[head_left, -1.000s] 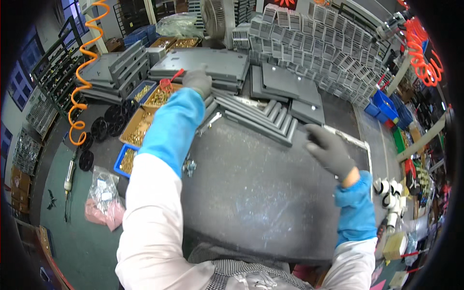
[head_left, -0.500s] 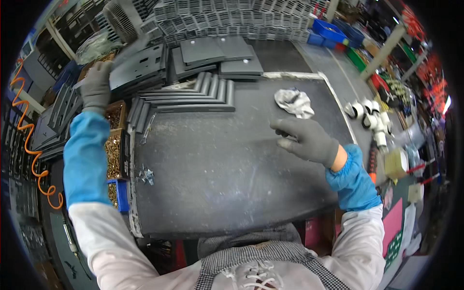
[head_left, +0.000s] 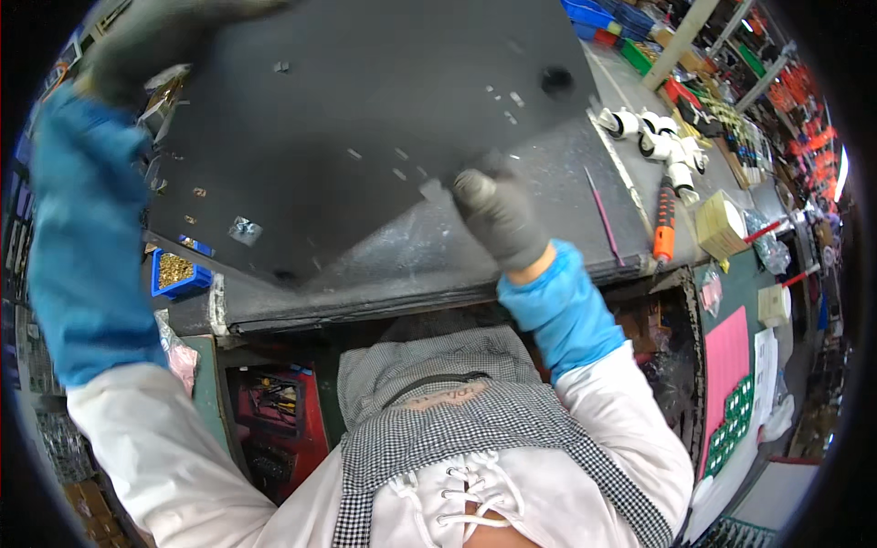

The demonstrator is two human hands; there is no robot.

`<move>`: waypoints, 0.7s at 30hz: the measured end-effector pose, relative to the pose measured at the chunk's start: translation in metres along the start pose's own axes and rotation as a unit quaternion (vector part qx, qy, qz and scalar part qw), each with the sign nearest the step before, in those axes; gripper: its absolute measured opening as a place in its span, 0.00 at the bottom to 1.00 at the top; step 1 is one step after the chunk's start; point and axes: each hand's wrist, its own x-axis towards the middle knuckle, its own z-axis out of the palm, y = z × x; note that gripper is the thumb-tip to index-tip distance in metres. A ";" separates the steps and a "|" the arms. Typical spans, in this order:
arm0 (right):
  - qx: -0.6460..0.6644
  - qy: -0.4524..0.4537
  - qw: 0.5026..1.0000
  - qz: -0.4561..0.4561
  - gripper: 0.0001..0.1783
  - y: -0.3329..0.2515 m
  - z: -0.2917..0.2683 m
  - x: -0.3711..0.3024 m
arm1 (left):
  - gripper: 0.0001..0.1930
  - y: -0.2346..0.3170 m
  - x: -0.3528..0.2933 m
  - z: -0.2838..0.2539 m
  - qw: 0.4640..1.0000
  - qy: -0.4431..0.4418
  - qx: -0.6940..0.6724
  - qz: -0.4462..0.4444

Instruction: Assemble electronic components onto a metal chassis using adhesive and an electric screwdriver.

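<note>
Remotely, I see panel over left and middle of counter. Right of it, pen on counter; farther right, driver, casters behind it. Bin just beyond panel's near left edge, fasteners inside. Below counter's front, tools in tray.

Head cam: wide fisheye, close, facing dn @ bench.

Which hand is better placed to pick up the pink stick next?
Probably the right hand: it is nearer to the pink stick, with table between them. The left hand is farther, across the panel. Blur hides whether the right grips it.
</note>
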 end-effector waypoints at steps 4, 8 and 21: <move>0.228 0.177 0.956 0.057 0.24 0.004 0.019 -0.068 | 0.35 -0.031 0.069 0.071 0.994 -0.022 0.080 0.069; 0.233 0.370 0.894 0.102 0.29 0.004 -0.001 -0.081 | 0.31 -0.086 0.065 0.107 0.926 0.099 0.333 0.150; 0.245 0.253 0.852 0.387 0.25 -0.047 -0.049 -0.128 | 0.26 -0.228 -0.105 0.239 0.935 0.274 0.039 -0.220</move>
